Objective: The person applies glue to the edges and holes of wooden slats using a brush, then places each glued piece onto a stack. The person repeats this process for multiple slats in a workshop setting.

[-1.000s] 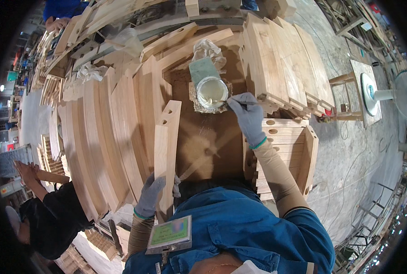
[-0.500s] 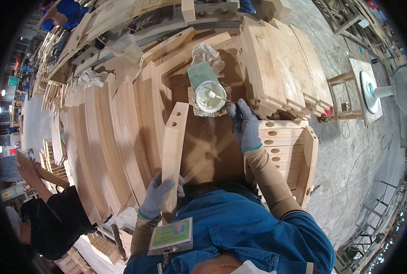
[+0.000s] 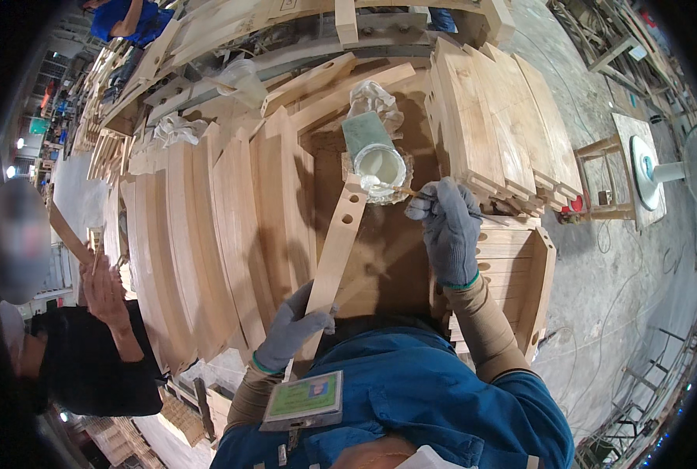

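Timber pieces (image 3: 229,234) lie side by side at left, perhaps for easy reaching. From my distance, I see the left hand (image 3: 287,327) closed around a wooden bar (image 3: 334,262), slanted so its holed end is near the open pot (image 3: 400,168), probably for short way. The right hand (image 3: 451,228) pinches a thin stick (image 3: 406,190); whether its white tip touches the bar, I cannot tell.

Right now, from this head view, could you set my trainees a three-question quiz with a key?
1. True or false: the gloved left hand grips a wooden bar.
2. What does the gloved right hand hold? A: a hammer; B: a thin stick; C: a saw.
3. Fill in: near its upper end, the wooden bar shows ___ holes.

Key: 1 true; 2 B; 3 two.
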`<state>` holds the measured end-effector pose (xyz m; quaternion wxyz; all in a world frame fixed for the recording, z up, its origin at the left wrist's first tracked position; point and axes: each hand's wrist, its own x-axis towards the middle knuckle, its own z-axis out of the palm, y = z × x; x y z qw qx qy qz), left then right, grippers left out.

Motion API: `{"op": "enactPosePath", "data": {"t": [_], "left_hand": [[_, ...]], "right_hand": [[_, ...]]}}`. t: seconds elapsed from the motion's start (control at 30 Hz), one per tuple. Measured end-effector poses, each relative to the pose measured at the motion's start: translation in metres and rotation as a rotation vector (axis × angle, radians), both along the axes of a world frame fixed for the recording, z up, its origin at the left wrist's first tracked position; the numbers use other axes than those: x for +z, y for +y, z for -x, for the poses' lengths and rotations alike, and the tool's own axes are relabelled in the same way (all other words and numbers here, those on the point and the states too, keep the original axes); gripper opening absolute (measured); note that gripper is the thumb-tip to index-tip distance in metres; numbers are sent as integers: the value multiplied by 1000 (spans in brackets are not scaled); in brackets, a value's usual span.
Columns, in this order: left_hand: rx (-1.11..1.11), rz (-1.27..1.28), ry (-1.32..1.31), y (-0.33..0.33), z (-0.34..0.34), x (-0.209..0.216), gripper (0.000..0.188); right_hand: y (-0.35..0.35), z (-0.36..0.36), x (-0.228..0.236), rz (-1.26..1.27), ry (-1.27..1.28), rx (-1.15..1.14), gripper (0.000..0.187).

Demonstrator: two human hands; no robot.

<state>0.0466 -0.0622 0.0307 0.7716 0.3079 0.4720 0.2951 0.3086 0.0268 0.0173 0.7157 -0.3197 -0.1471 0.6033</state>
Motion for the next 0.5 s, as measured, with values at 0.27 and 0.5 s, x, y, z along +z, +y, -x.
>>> {"op": "enactPosePath", "data": {"t": [0.27,0.5], "left_hand": [[-43,-60,58,-5,-3,3,48],[-78,-62,53,-7,-1,3,62]], "right_hand": [[-6,4,-6,68,-45,-12,10],[-11,3,5,-8,3,54,9]]}}
